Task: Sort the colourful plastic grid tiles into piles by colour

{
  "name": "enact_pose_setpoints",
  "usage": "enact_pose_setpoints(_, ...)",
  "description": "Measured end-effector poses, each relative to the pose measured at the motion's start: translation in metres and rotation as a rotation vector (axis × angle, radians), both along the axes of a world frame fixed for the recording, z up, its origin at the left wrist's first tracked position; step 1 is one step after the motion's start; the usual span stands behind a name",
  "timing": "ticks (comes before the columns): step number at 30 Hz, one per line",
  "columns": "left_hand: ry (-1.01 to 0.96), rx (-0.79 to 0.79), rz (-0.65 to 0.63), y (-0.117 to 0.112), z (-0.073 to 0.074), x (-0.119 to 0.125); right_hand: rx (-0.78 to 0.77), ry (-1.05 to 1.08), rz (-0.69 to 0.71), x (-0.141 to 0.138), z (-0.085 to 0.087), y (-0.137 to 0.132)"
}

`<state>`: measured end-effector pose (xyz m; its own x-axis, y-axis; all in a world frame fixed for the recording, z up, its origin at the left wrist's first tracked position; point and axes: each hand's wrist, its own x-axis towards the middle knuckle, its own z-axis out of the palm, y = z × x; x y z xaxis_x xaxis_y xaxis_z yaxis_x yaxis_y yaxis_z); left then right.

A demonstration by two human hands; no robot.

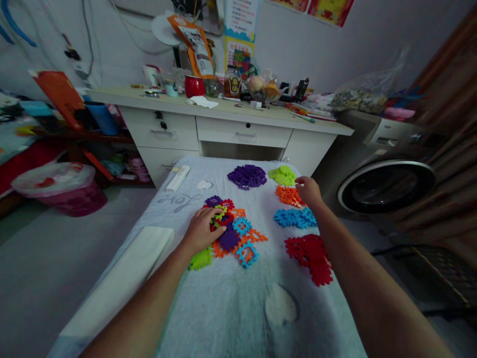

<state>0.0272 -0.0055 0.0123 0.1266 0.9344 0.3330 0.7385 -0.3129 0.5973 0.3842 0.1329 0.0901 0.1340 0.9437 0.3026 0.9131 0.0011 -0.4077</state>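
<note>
Head view: from my distant post I watch two bare arms reach forward over a cloth-covered table (223,313). The left forearm (149,298) slants up and inward, its left hand (201,229) palm down on the near-left side of a mixed heap (228,238) of plastic interlocking pieces at the table's middle. Its thumb stands well apart from the fingers, which touch the heap beside a lime piece (222,214); I cannot tell whether they grip it. The right forearm (357,263) stretches farther out, bringing the right hand (309,190) to the right edge of the lime pile (282,175) and orange pile (287,196). There the fingers are bent, thumb near forefinger; whether a piece sits between them, I cannot make out. The blue pile (294,218) and red pile (311,256) lie nearer me, while the purple pile (248,176) lies at the far end.
</note>
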Motion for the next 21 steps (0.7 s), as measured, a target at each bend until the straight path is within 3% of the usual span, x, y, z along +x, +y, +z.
enact_pose_setpoints(3,0.001,0.000,-0.004,0.000,0.000,0.000,0.074,0.082,0.099,-0.027,0.001,-0.022)
enact_pose_setpoints(6,-0.003,0.002,-0.005,0.000,-0.001,0.000,0.036,0.188,0.266,-0.062,-0.003,-0.051)
enact_pose_setpoints(11,-0.020,0.029,-0.011,0.001,-0.002,0.000,-0.071,0.219,0.513,-0.112,-0.024,-0.100)
enact_pose_setpoints(15,-0.048,0.048,-0.039,0.001,-0.002,0.000,-0.061,0.152,0.719,-0.130,-0.044,-0.121)
enact_pose_setpoints(21,-0.074,0.071,0.001,0.001,-0.007,0.000,-0.029,0.068,0.710,-0.134,-0.064,-0.129)
